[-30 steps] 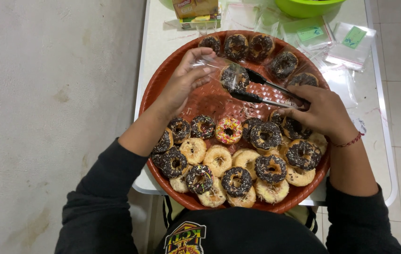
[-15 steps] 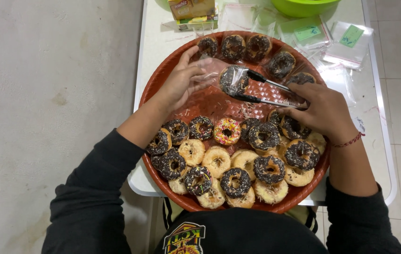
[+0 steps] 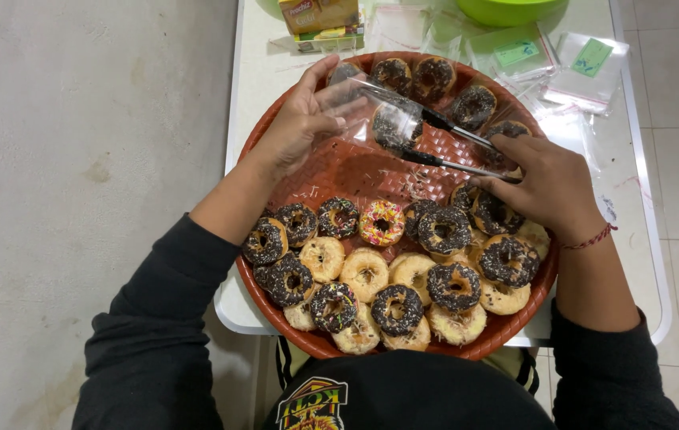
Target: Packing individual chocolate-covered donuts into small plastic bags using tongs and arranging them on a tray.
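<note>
Doughnut [image 3: 391, 127], dark with chocolate sprinkles, sits clamped between the tips of metal tongs [image 3: 455, 151] at about twelve o'clock over the round woven red tray [image 3: 331, 171], half inside the mouth of a clear plastic bag [image 3: 355, 99]. At ten o'clock the left hand [image 3: 300, 123] pinches the bag's edge, fingers curled narrow on the film. A second ago that hand was lower and the doughnut hung clear of the bag; now the plastic covers part of it and the hand has shifted up toward the tray's far rim. At two o'clock the right hand [image 3: 550, 183] is closed around the tongs' handles, a red thread bracelet [image 3: 590, 237] at its wrist; it sits much where it did before. From seven to four o'clock the near half of the tray holds a crowd of doughnuts [image 3: 403, 279], some plain, some chocolate, one pink with coloured sprinkles [image 3: 382, 223]. Beyond the tray, on the white table [image 3: 256, 72], lie a yellow box [image 3: 319, 20], small clear packets [image 3: 586, 68] and a green bowl [image 3: 507, 9].
</note>
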